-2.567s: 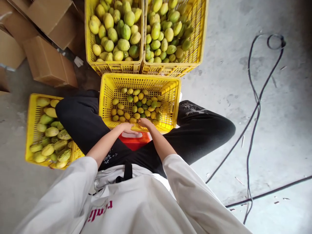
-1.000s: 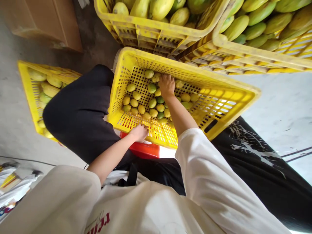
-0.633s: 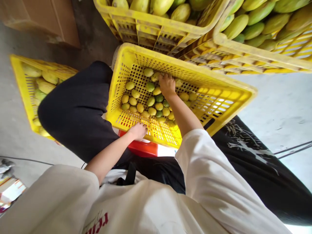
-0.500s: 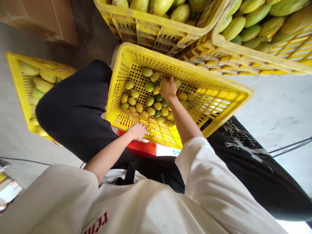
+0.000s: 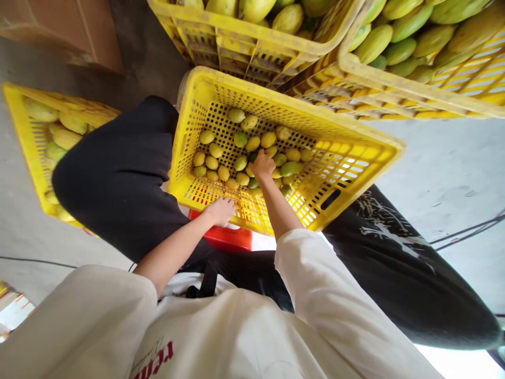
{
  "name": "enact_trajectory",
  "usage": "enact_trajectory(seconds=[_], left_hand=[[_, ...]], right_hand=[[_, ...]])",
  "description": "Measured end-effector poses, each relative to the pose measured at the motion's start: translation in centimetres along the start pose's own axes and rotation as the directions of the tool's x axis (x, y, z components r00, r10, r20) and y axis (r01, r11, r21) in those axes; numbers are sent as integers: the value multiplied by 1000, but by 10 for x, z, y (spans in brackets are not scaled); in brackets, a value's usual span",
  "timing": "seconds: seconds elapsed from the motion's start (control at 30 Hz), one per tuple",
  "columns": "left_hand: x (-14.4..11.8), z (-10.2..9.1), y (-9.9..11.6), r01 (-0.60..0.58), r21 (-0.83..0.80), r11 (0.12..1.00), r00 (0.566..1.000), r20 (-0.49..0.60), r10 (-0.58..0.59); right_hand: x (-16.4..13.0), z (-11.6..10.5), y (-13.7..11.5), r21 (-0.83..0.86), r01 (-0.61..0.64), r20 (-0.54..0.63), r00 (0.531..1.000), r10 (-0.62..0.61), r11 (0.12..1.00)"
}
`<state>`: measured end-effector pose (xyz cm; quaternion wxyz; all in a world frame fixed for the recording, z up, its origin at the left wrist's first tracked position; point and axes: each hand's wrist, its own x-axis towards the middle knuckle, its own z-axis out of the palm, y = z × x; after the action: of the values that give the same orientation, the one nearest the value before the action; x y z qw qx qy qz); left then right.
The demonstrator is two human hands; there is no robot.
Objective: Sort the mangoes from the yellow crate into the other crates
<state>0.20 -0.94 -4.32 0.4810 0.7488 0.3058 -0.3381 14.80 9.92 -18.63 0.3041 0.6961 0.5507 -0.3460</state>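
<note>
A yellow plastic crate [image 5: 355,202] with perforated walls sits tilted between my knees. Small yellow and green mangoes [image 5: 268,139] lie spread over its bottom, mostly in one layer. My right hand [image 5: 263,165] reaches down among them, its fingers closed on a dark green mango [image 5: 253,157] that they partly cover. On the near rim of the crate rests my left hand [image 5: 221,211], with its fingers curled over the edge.
Two yellow crates [image 5: 276,39] [image 5: 394,79] of larger mangoes stand beyond mine. Another mango crate [image 5: 23,158] is at left, partly behind my knee. A cardboard box [image 5: 63,31] lies at top left. A red stool-like object [image 5: 231,239] shows below the crate; cables [image 5: 469,231] cross the floor.
My right hand has moved left and nearer to me within the crate, uncovering mangoes near the far wall. My left hand stays on the rim.
</note>
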Motion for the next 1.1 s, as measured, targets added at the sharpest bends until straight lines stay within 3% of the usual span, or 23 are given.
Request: enact_trajectory(seconds=[0.53, 1.1], left_hand=[[-2, -4, 1, 10, 0, 1000, 1000, 19, -10], [0, 1, -1, -7, 23, 1000, 1000, 28, 7]], right_hand=[[5, 8, -8, 2, -56, -70, 996, 56, 998], [17, 7, -10, 0, -38, -51, 998, 38, 999]])
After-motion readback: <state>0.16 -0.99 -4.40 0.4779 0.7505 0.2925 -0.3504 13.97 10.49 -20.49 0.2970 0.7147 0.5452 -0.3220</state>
